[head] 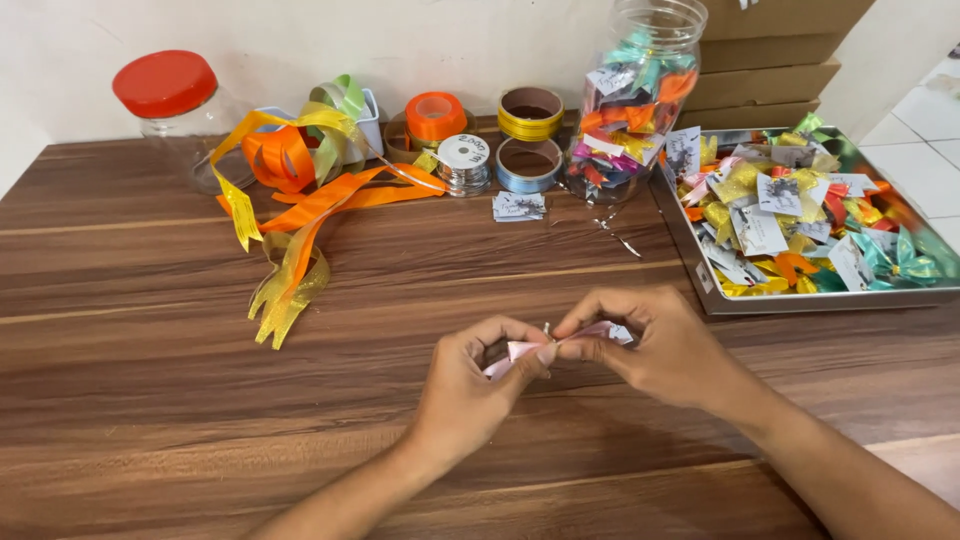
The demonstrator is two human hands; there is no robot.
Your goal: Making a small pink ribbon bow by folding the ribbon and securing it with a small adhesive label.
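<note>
Presently, findings as follows.
Left hand [470, 385]: fingers closed in a pinch on one end of the pink ribbon piece [520, 352].
Right hand [655, 345]: fingers closed in a pinch on the other end, where a small white card shows.
Ribbon piece: held between both hands, just above the desk [150, 350], near its front edge.
Handling: judged very light, thin and soft, likely slick; creases easily. Best pinched at the folded middle or the ends.
Tray [800, 300]: metal, right side, filled with finished bows in yellow, teal and orange, each on a small white printed card.
Clear jar [640, 90]: open, packed with more bows.
Second jar [175, 110]: red lid, left rear.
Ribbon rolls [530, 140]: orange, yellow, blue, silver, along the wall.
Loose ribbon [300, 220]: orange and gold strips, trailing left.
Cardboard boxes [780, 60]: brown, stacked at right rear.
</note>
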